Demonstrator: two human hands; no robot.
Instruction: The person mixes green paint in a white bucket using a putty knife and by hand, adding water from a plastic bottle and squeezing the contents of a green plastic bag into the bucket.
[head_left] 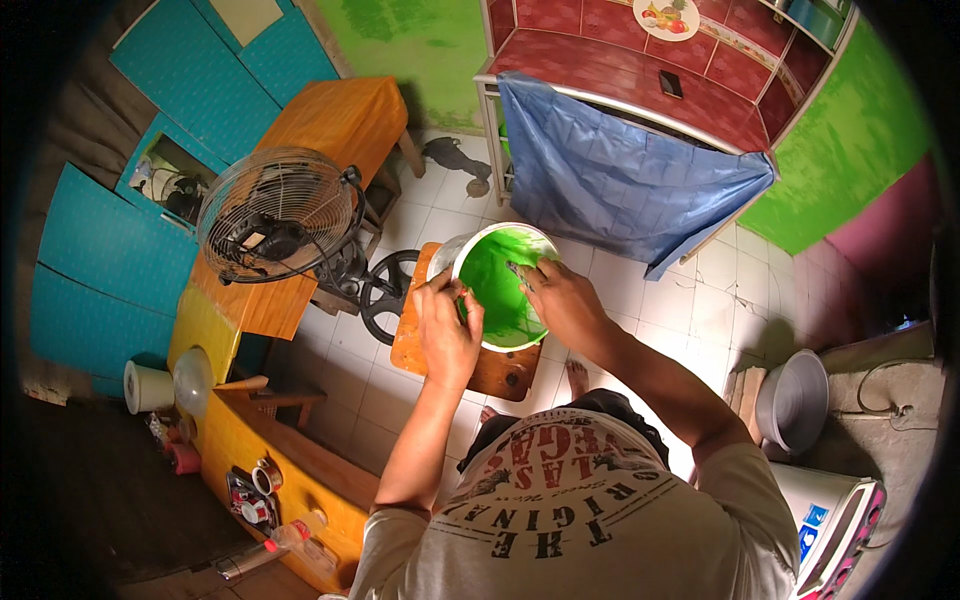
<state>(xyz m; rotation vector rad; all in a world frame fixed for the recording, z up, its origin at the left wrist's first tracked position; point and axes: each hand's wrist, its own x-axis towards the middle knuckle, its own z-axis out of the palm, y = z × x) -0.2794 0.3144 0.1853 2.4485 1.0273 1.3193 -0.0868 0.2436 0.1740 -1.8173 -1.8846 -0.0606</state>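
A white round bucket (549, 338) with bright green, thick-looking stuff (490, 290) coating its inside is over a small orange wooden stool (515, 375). Its mouth tilts toward me. My left hand (446, 325) is closed at the left rim, thumb on the inner side and fingers curled outside. On the right side of the mouth, my right hand (560, 300) pinches a thin greyish utensil (516, 271) reaching over the green stuff. The utensil's exact kind is too small to tell, and its lower end is hard to make out.
A black fan (275, 225) stands left beside an orange wooden table (335, 120). A red-tiled counter (610, 70) with a blue curtain (620, 160) is ahead, a phone (671, 84) on it. A grey basin (793, 402) leans at right. A yellow bench (290, 470) carries a bottle (295, 530).
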